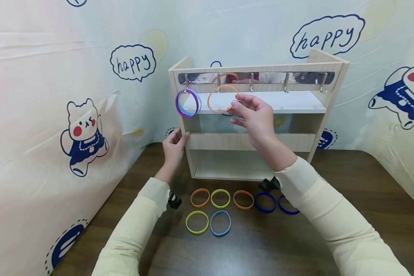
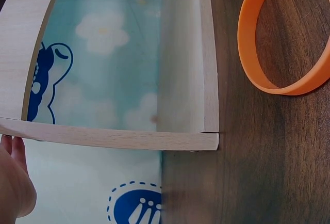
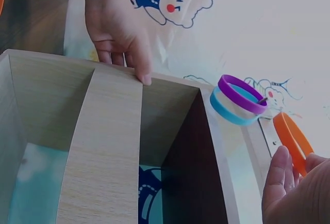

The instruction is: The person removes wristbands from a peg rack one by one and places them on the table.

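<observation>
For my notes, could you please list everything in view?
Shelf: one, pale wood, on table
Table: one, brown, under shelf
Shiny strip: one, silver, shelf top
Hooks: five, silver, on that strip
Hung rings: two, purple and light blue, leftmost hook
Held ring: one, orange, near second hook from left
Orange rings: two, back table row
Yellow rings: two, one per row
Dark blue rings: two, back row's right end
Light blue ring: one, front row
Backdrop: count unclear, pale, printed, around table
Wrist cameras: two, black, one per wrist
Sleeves: two, cream, left and right
Left grip: one, holding shelf's left side
Right grip: one, pinching held ring
</observation>
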The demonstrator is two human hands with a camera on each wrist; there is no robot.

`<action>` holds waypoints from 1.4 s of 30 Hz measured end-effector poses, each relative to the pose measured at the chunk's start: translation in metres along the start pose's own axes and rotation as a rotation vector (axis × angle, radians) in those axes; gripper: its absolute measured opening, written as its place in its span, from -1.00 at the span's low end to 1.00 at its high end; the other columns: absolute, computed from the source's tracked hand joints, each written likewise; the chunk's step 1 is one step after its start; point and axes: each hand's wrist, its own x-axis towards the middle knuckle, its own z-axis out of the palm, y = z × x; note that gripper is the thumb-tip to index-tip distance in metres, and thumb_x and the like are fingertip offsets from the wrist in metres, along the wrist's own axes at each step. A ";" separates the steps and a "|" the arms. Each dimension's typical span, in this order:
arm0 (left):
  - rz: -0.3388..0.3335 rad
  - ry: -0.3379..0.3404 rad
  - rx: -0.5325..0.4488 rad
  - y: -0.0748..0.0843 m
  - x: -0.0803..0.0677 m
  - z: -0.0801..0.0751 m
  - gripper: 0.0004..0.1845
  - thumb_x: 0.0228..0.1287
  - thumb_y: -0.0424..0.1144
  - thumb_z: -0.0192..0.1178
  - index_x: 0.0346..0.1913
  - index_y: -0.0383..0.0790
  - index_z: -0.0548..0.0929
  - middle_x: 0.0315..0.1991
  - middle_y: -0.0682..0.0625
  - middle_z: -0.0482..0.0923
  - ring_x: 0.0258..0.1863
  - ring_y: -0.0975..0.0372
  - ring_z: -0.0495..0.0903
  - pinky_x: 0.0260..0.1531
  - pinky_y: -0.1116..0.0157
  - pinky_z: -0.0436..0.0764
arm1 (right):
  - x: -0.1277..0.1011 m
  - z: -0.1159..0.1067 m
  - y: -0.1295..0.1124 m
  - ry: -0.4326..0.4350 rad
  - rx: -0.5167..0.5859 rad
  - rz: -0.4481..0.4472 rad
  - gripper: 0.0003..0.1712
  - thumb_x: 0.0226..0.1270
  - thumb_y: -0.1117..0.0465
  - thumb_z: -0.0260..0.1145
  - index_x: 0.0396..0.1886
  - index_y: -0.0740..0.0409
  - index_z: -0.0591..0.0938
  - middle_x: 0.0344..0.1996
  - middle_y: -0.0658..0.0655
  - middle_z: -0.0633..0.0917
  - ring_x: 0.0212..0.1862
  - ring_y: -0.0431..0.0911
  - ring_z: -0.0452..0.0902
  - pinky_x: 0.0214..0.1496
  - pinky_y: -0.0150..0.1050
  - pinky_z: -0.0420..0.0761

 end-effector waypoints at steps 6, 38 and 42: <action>-0.002 -0.001 -0.004 0.000 0.001 0.001 -0.61 0.12 -0.19 0.20 0.04 -0.17 0.53 -0.10 -0.05 0.54 -0.15 0.15 0.50 -0.16 0.27 0.50 | -0.011 -0.007 0.001 -0.039 -0.012 0.001 -0.56 -0.08 0.17 0.41 -0.16 0.25 0.55 -0.24 0.22 0.58 -0.24 0.02 0.59 -0.35 -0.16 0.58; 0.024 0.000 -0.036 -0.003 0.002 0.002 -0.62 0.10 -0.25 0.22 0.02 -0.27 0.54 -0.11 -0.11 0.55 -0.16 0.15 0.53 -0.20 0.28 0.52 | -0.059 -0.055 0.044 -0.178 -0.147 0.129 -0.65 0.07 0.21 0.32 -0.12 0.23 0.56 -0.30 0.16 0.60 -0.25 -0.03 0.57 -0.40 -0.16 0.58; 0.032 -0.002 -0.037 -0.002 0.002 0.002 -0.60 0.11 -0.25 0.21 0.03 -0.30 0.52 -0.09 -0.15 0.54 -0.16 0.15 0.53 -0.20 0.28 0.52 | -0.063 -0.062 0.050 -0.198 -0.172 0.143 -0.64 0.08 0.19 0.31 -0.11 0.24 0.55 -0.26 0.22 0.59 -0.25 -0.03 0.57 -0.38 -0.15 0.58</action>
